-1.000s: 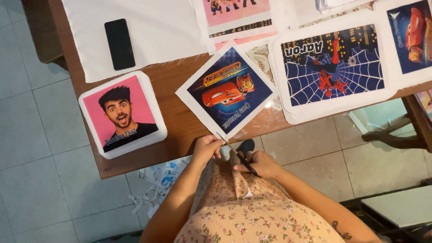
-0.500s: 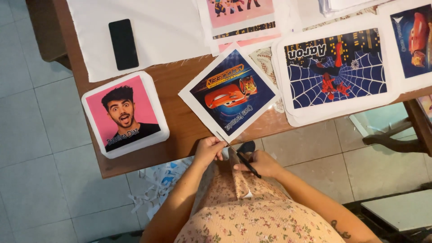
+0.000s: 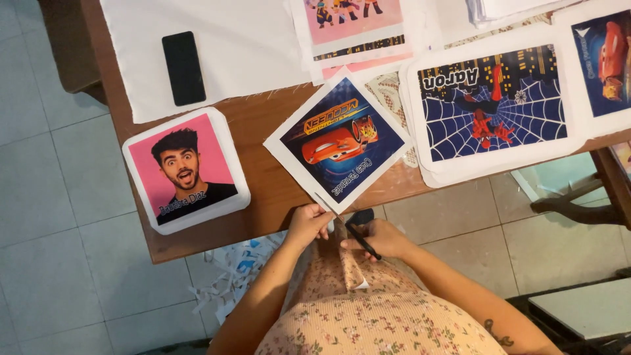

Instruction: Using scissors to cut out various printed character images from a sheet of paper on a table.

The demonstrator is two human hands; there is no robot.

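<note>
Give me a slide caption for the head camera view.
Left hand holds a printed car picture while right hand works black-handled scissors at its edge.

Both forearms enter from 6 o'clock, bare, converging toward frame centre. Left hand (image 3: 309,223): palm down, fingers curled, thumb and fingertips pinched together at its 1 o'clock side. Right hand (image 3: 380,239): just beside the left, at its 3 o'clock, fingers closed in a grip, knuckles pointing toward 10 o'clock. Hands near each other, not touching. Right forearm bears a small dark mark near the elbow.
</note>
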